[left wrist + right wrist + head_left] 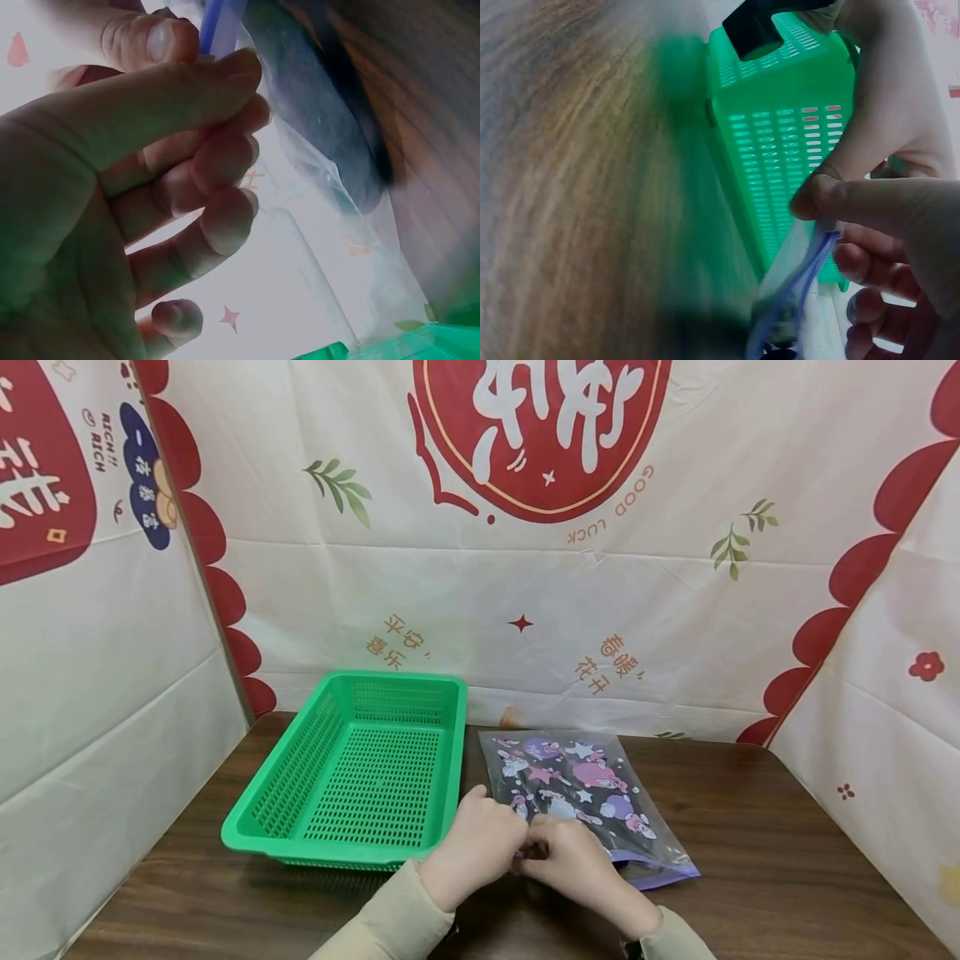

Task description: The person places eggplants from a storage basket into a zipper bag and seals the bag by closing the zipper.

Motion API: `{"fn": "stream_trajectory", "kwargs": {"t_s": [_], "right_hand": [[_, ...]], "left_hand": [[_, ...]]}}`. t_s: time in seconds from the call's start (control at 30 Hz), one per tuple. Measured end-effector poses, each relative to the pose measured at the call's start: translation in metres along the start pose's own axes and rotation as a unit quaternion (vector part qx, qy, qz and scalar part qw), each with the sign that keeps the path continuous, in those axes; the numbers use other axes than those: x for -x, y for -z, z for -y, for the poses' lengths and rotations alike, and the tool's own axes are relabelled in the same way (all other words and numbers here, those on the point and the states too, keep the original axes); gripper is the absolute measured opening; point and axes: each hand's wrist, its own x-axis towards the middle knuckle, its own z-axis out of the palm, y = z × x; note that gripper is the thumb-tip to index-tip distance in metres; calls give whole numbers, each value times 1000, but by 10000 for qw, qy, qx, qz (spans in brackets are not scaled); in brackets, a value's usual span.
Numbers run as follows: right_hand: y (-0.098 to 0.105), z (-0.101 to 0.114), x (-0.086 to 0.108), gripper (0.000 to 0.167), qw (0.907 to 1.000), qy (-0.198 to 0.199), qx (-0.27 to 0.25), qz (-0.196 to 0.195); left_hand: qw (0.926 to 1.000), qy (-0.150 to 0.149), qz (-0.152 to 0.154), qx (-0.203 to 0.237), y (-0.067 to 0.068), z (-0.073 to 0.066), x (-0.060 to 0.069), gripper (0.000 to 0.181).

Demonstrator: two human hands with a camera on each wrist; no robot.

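Observation:
A clear plastic zip bag (600, 777) with pink, purple and white cartoon prints lies flat on the brown table (750, 827). Along its near edge runs a purple zip strip (810, 266), which stands apart at the right end. Something dark (315, 112) shows inside the bag; its kind is unclear. My left hand (483, 835) pinches the bag's near left corner between thumb and forefinger, its other fingers loosely bent. Right beside it, my right hand (573, 860) pinches the same corner at the zip strip, thumb against forefinger. The fingertips of both hands nearly meet.
A green perforated plastic basket (382, 777) stands to the left of the bag, close to my left forearm. Behind the table hangs a white printed cloth (450, 585), with similar cloth walls at both sides.

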Motion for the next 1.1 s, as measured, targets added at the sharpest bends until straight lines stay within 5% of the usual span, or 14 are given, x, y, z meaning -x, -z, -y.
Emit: {"fn": "stream_trajectory", "kwargs": {"t_s": [0.43, 0.83, 1.1], "right_hand": [[0, -7, 3, 24, 9987, 484, 34, -175], [-2, -5, -2, 27, 9991, 119, -399, -99], [-4, -7, 0, 30, 9968, 247, -682, -321]], "left_hand": [[9971, -355, -671, -32, 4, 2, 5, 29], [9998, -69, -177, -60, 4, 1, 3, 23], [9966, -497, -660, -62, 4, 4, 4, 19]]}}
